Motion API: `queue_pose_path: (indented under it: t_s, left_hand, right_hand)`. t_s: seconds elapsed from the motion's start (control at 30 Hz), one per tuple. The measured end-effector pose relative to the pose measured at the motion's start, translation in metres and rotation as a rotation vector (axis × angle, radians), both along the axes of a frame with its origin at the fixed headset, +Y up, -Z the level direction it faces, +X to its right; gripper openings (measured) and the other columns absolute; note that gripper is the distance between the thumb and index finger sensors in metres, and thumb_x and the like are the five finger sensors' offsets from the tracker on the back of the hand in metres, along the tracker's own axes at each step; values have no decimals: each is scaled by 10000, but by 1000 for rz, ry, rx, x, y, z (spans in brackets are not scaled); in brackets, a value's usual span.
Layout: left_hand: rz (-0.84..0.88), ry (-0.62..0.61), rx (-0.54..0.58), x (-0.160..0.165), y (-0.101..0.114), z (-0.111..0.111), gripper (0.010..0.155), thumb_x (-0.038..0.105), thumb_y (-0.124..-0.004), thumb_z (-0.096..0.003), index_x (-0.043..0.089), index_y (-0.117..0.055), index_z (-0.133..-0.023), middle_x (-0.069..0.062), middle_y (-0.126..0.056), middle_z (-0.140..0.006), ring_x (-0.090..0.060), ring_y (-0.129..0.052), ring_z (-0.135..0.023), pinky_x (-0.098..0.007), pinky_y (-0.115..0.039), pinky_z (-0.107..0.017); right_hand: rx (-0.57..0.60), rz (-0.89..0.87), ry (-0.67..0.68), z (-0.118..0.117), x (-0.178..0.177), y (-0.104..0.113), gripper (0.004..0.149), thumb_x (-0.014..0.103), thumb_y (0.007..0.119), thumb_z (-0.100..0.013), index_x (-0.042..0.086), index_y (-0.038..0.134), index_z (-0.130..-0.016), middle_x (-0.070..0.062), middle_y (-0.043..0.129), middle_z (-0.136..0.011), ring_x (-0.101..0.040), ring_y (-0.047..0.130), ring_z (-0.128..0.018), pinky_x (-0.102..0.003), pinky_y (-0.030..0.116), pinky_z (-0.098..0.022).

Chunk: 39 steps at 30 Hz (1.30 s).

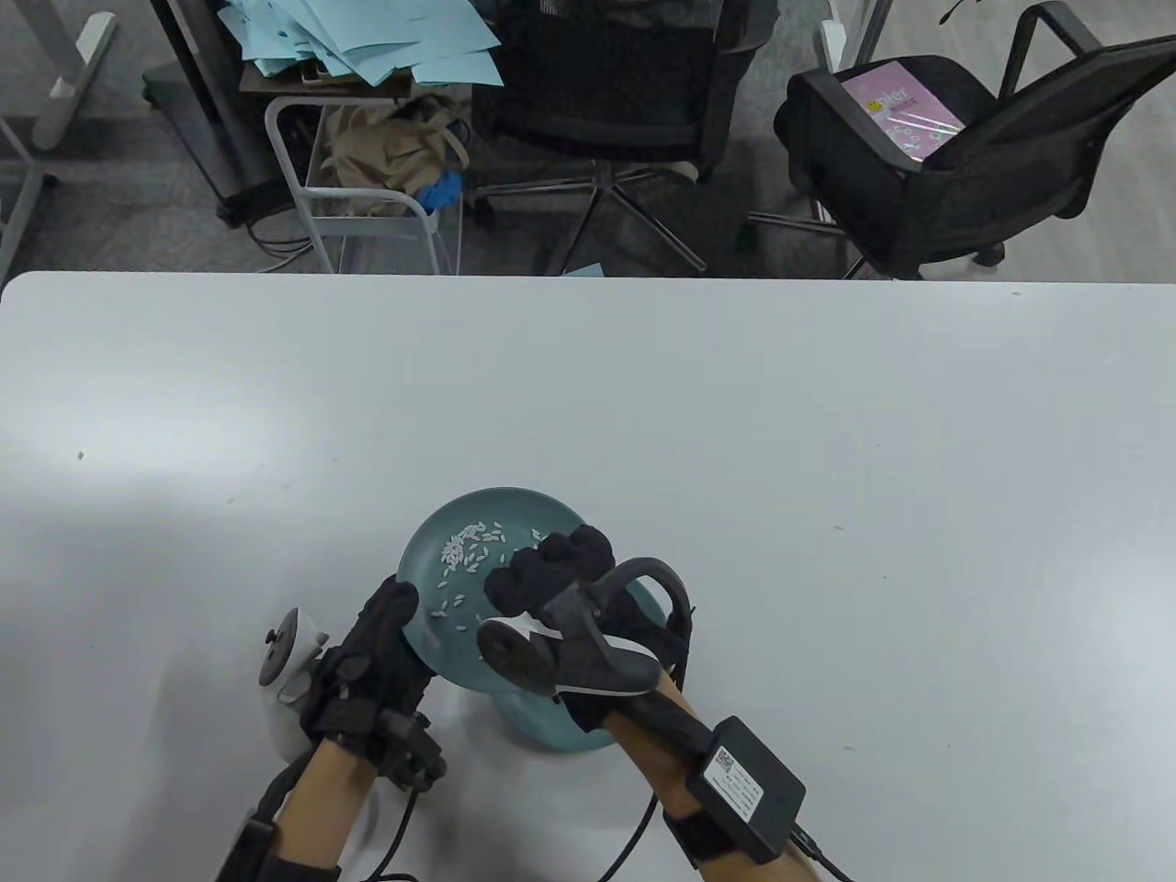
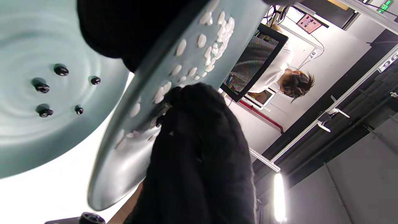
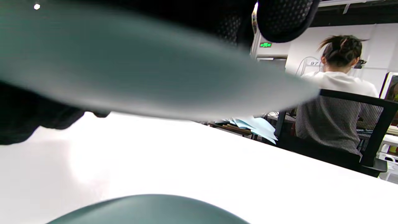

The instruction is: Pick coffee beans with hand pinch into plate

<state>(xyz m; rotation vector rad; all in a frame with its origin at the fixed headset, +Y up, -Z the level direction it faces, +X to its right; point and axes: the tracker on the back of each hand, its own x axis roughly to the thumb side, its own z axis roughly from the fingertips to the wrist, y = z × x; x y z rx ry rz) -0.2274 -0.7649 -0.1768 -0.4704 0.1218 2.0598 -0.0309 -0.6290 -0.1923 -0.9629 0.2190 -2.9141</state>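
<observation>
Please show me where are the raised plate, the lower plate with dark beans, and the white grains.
raised plate [image 1: 514, 514]: table view, bare inner surface near far rim.
lower plate [image 2: 18, 130]: left wrist view, bare inside surface.
white grains [image 1: 473, 544]: table view, middle of cluster.

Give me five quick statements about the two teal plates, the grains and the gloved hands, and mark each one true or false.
1. The upper teal plate is lifted and tilted above a second teal plate that rests on the white table. True.
2. The upper plate carries small white grains. True.
3. The lower plate holds only white grains. False: the left wrist view shows a few dark coffee beans on it.
4. The left hand lies flat on the table, away from both plates. False: it grips the upper plate's near-left rim.
5. The right hand reaches over the upper plate. True.
</observation>
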Motion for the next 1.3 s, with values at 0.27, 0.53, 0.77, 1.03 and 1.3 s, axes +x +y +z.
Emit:
queue_pose_path:
  t_s: [0.27,0.53,0.77,1.03,1.3]
  left_hand:
    - [-23,8,-5,0,0,1,594,484,-602,-499,210,-447,-1002,-94,-739,-900,-341,-902,-677,-419,-825,-475]
    - [-21,3,-6,1,-1,1,593,485,-602,-499,208,-449,-1001,-95,-741,-900,-340,-905,-673,-415,-830,-471]
    - [-24,1,-7,2,-1,1,593,485,-603,-500,205,-452,-1000,-98,-744,-896,-342,-908,-667,-414,-832,-467]
    - [-27,2,-16,2,-1,1,594,483,-604,-499,202,-453,-1000,-101,-744,-895,-343,-905,-670,-418,-830,-465]
    - [-18,-5,-9,3,0,1,593,488,-590,-500,214,-435,-1003,-83,-738,-904,-326,-909,-685,-411,-830,-478]
  right_hand:
    - [-77,-7,30,1,-2,-3,365,358,892,-446,255,859,-795,-63,964,-789,-273,886,-612,-583,656,-587]
    - [-110,4,37,2,-3,-4,368,352,898,-442,248,848,-792,-77,942,-817,-281,878,-632,-579,666,-588]
    - [-137,-8,47,2,-4,-6,363,348,889,-444,265,826,-791,-79,923,-813,-257,870,-592,-574,666,-585]
    - [-127,6,58,3,-6,-8,363,330,883,-446,271,813,-797,-70,931,-784,-243,874,-551,-571,673,-580]
    - [-63,-48,68,6,-3,-2,411,341,858,-448,274,784,-846,-70,916,-781,-227,861,-518,-568,670,-576]
